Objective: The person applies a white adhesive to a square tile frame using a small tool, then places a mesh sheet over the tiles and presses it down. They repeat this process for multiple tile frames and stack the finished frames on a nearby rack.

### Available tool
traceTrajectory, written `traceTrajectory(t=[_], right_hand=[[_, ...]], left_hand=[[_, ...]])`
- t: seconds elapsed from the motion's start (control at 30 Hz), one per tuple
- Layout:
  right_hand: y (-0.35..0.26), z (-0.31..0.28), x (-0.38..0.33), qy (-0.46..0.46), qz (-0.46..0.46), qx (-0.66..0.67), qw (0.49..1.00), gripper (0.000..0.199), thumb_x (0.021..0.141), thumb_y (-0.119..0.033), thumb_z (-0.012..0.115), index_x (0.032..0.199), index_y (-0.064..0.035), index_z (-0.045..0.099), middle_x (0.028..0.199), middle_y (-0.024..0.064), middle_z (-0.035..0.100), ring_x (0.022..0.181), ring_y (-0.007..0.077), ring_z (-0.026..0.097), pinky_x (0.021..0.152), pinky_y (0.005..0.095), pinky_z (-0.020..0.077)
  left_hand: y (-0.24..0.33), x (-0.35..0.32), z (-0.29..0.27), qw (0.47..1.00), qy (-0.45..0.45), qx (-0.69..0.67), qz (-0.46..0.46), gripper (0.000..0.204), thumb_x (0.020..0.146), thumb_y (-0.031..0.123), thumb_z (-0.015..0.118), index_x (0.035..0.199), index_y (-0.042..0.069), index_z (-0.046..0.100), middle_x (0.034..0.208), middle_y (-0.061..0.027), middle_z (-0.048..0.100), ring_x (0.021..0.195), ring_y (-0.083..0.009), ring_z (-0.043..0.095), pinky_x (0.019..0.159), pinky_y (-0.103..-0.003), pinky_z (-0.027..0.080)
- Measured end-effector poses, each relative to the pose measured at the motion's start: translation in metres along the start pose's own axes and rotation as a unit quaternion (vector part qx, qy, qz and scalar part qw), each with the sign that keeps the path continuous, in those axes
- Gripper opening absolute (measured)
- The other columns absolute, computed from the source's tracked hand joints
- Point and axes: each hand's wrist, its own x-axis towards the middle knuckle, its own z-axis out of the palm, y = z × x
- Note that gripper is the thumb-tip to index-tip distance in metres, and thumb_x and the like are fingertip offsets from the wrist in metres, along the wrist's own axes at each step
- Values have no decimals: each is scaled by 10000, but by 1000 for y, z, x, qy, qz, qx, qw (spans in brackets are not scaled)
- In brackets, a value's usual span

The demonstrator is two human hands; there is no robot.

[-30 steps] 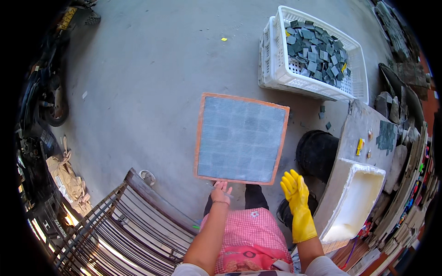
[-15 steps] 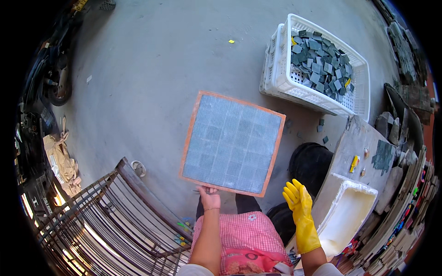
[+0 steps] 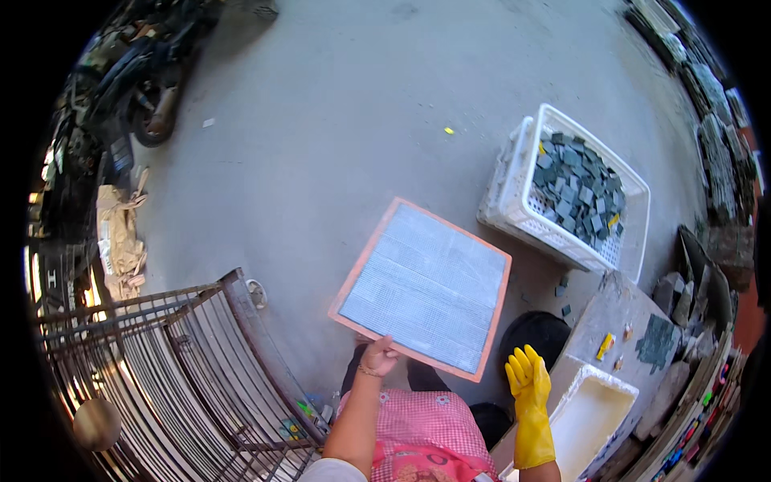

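Observation:
My left hand is closed around the near edge of a square, orange-rimmed frame and holds it up in front of me, tilted. Inside the rim lies a blue-grey sheet with a fine mesh over it and faint square seams. A bracelet circles the left wrist. My right hand wears a long yellow rubber glove and holds nothing. Its fingers are stretched upward, off to the right of the frame, near a white foam box.
White plastic crates, stacked, hold many grey-green stone chips. A grey slab carries a small yellow tube. Black buckets stand by my right side. At left are a metal rack and crumpled brown paper.
The frame has turned clockwise and tilted, and my left hand now grips its near edge farther from the corner. My gloved hand is slightly lower. The view has shifted.

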Motion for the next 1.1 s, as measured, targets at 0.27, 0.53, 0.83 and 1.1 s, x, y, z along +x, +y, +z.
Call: traceTrajectory(t=[0.27, 0.53, 0.83, 1.1], right_hand=[[-51, 46, -39, -5, -52, -36, 998, 496, 911, -335, 450, 1292, -22, 393, 1308, 153, 423, 1170, 282, 443, 993, 372, 380], [-118, 127, -71, -87, -94, -55, 990, 490, 905, -324, 469, 1305, -55, 378, 1313, 145, 423, 1166, 288, 456, 985, 398, 398], [-126, 214, -31, -414, -76, -97, 902, 521, 922, -341, 428, 1355, -79, 305, 1371, 138, 359, 1235, 292, 385, 1009, 439, 342], [-133, 257, -34, -487, -83, -120, 861, 585, 917, -396, 410, 1379, -76, 249, 1416, 175, 257, 1283, 343, 289, 1053, 464, 256]], left_hand=[[2, -25, 49, 996, 63, -24, 65, 173, 738, 1, 653, 723, 116, 524, 651, 52, 476, 520, -26, 393, 419, -164, 272], [59, -207, 114, 978, -19, -51, 200, 174, 755, 47, 644, 684, 125, 506, 591, 51, 424, 512, -41, 382, 461, -175, 307], [76, -356, 146, 847, -94, -113, 510, 171, 760, 13, 584, 634, 102, 510, 565, 25, 454, 536, -86, 420, 529, -211, 351], [126, -413, 167, 718, -95, -123, 678, 209, 741, 82, 632, 590, 111, 491, 554, 30, 450, 515, -92, 422, 557, -237, 392]])
